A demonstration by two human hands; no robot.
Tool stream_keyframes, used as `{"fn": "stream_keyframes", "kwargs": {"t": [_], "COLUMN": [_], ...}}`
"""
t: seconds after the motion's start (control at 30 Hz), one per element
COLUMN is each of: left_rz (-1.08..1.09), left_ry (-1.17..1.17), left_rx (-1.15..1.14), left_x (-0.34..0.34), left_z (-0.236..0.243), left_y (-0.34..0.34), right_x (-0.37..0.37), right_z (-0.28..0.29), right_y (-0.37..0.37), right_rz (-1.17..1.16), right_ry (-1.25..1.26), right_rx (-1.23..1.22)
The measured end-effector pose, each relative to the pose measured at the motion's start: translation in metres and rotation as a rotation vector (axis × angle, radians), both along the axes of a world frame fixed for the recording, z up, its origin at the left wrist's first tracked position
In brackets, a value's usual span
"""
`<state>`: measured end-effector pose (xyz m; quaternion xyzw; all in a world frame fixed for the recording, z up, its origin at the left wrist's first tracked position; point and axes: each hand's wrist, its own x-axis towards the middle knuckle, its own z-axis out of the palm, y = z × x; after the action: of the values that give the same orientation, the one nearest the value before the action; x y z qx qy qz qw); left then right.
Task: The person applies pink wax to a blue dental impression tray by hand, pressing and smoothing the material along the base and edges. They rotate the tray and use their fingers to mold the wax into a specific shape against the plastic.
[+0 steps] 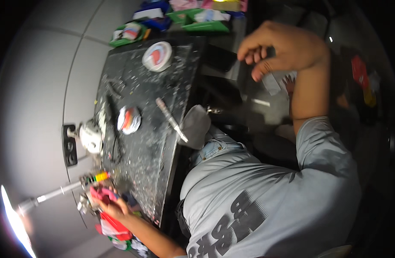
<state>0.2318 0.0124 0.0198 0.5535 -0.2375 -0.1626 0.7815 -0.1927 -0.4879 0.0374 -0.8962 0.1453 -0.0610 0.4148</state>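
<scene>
My right hand (287,49) is raised beyond the table's edge. Its fingers curl loosely, the thumb is apart from them, and nothing shows between. Far off, at the table's other end, my left hand (113,207) is closed around a pink piece (102,193), whose kind I cannot make out. A slim pen-like tool (171,119) lies across the table edge, its pale tip over a rounded grey pad (195,127). On the table (152,142), a round tub (157,56) with a white rim and a smaller white-and-red round container (129,120) stand apart.
Green (197,23) and blue bins (152,17) with packets stand past the table end. A round white device (91,137) sits by the wall. A lit lamp (17,223) hangs near my left hand, above red bags (115,225). Another person's hand (288,81) shows beyond my right wrist.
</scene>
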Motion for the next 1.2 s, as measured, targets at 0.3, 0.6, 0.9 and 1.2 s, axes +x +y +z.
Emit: {"fn": "stream_keyframes", "kwargs": {"t": [0.3, 0.6, 0.9, 1.2], "left_rz": [-0.004, 0.129, -0.098, -0.071], "left_ry": [0.071, 0.221, 0.251, 0.309], "left_rx": [-0.078, -0.148, -0.225, -0.269], "left_x": [-0.003, -0.036, -0.069, -0.123], "left_z": [0.024, 0.027, 0.022, 0.029], "left_y": [0.036, 0.041, 0.008, 0.047], "right_x": [0.051, 0.028, 0.007, 0.018], "right_z": [-0.229, -0.436, -0.437, -0.489], "right_y": [-0.024, 0.052, 0.027, 0.039], "right_rz": [0.063, 0.105, 0.099, 0.205], "right_ry": [0.577, 0.921, 0.824, 0.990], "right_rx": [0.439, 0.250, 0.009, -0.008]}}
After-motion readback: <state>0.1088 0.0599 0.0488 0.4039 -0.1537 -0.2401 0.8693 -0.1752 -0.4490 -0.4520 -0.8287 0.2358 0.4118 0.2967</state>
